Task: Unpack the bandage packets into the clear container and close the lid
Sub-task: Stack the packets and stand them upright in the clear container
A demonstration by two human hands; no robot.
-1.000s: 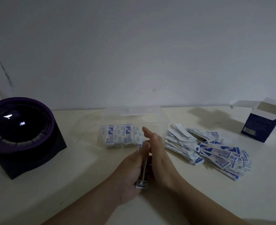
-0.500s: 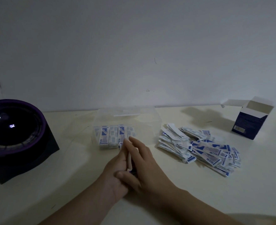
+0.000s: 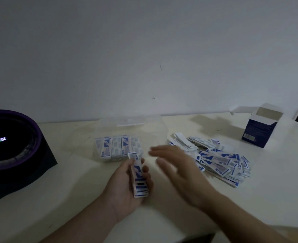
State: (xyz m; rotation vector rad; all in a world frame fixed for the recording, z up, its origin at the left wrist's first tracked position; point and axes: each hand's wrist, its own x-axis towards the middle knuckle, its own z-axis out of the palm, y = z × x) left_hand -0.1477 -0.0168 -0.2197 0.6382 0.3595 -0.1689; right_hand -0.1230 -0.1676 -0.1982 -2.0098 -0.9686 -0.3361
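My left hand (image 3: 125, 186) is shut on a stack of blue-and-white bandage packets (image 3: 138, 176), held just in front of the clear container (image 3: 144, 127). Several packets (image 3: 117, 149) stand on edge in a row inside the container's left part. My right hand (image 3: 178, 165), blurred, is flat with fingers apart and holds nothing; it hovers between the held stack and the loose pile of bandage packets (image 3: 218, 160) spread on the table to the right. The container's lid cannot be made out.
An open blue-and-white cardboard box (image 3: 260, 130) stands at the back right. A round black device with a purple rim (image 3: 11, 151) fills the left side. The cream table (image 3: 71, 190) meets a white wall behind; its front edge curves at lower right.
My hands, pressed together around the stack before, have parted. The left hand keeps the stack and turns its face up. The right hand has swung right, toward the loose pile.
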